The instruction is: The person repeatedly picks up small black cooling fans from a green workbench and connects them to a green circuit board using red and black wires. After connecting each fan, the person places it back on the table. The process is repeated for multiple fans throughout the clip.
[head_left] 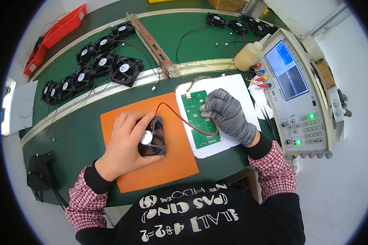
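Note:
My bare left hand [124,141] is wrapped round a square black cooling fan [156,143], thumb along its near side and fingers over the far edge. The fan rests on an orange mat [173,165]. From it a thin red and black cable [179,115] loops rightward over a green circuit board [192,109]. My right hand [229,116], in a grey knit glove, pinches the cable's end just above the board; its plug is hidden by the fingers. The board lies on a white sheet [204,152], with a white connector and coloured wires at its far end.
A bench instrument [290,90] with lit screen stands at the right, next to a yellowish bottle [248,56] and tweezers [269,118]. Several black fans [126,70] with trailing cables sit beyond a metal rail. A black device [41,171] is at the left edge, red bins [63,26] far left.

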Available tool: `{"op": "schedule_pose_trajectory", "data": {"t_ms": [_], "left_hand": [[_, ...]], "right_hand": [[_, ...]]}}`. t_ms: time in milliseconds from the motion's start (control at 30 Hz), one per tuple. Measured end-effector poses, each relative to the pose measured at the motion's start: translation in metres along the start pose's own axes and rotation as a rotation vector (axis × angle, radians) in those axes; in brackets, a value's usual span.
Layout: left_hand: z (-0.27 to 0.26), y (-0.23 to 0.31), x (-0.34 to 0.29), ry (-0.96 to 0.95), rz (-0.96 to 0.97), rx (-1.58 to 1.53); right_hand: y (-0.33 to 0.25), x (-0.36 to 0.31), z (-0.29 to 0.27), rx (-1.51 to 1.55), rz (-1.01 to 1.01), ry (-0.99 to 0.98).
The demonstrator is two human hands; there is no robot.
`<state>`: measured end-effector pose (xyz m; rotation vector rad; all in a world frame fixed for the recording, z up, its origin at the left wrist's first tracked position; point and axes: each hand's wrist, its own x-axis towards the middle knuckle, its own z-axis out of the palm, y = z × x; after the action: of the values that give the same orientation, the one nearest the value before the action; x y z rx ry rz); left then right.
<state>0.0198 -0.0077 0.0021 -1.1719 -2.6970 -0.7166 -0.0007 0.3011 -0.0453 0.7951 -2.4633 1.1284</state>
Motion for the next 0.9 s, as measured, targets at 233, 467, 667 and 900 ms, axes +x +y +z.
{"op": "schedule_pose_trajectory", "data": {"t_ms": [233, 467, 667, 900], "left_hand": [[-0.064, 0.044, -0.022, 0.082, 0.129, -0.607], [-0.081, 0.044, -0.025, 0.108, 0.089, -0.741], [-0.088, 0.044, 0.016, 0.217, 0.305, -0.18], [-0.022, -0.096, 0.11, 0.053, 0.086, 0.365]], "right_hand": [[0.007, -0.001, -0.004, 0.121, 0.124, -0.07], [0.004, -0.004, -0.008, 0.058, 0.073, -0.026], [0.003, 0.0, -0.006, -0.042, -0.041, -0.017], [-0.006, -0.005, -0.002, 0.248, 0.153, 0.221]]}}
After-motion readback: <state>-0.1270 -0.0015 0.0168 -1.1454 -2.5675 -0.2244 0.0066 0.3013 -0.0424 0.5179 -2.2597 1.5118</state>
